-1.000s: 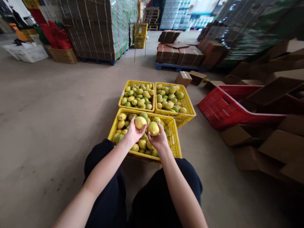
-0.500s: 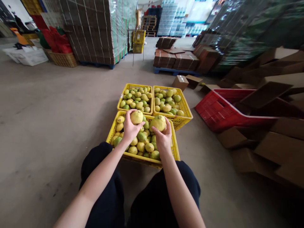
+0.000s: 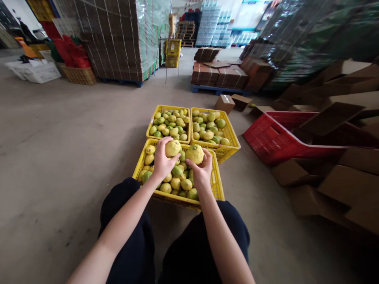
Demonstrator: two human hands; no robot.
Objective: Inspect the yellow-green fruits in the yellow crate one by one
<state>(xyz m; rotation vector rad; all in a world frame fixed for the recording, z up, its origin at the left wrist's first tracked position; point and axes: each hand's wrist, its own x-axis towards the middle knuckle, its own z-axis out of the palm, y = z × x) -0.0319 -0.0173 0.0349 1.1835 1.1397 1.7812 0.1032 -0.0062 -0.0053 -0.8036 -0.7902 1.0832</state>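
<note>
Because both fruits are round and fairly smooth, I judge that each wants a light wrap from the sides, firm enough not to slip but loose enough not to bruise the skin. From my remote post, I would turn each one by small finger movements, leaving its top open to view, and let neither knock the other.

My left hand point(image 3: 162, 161) grasps the left fruit point(image 3: 173, 148), fingers curled over its far side and thumb beneath. My right hand point(image 3: 203, 171) grasps the right fruit point(image 3: 194, 154), its thumb on the near side and its stem end up towards me. Each fruit sits at the fingertips of its hand, the two near each other but apart, above the front yellow crate point(image 3: 218, 182). Below and between my hands lie loose fruits point(image 3: 175, 182), inside that crate; two more filled yellow crates point(image 3: 147, 128) point(image 3: 229, 153) stand just beyond it.
</note>
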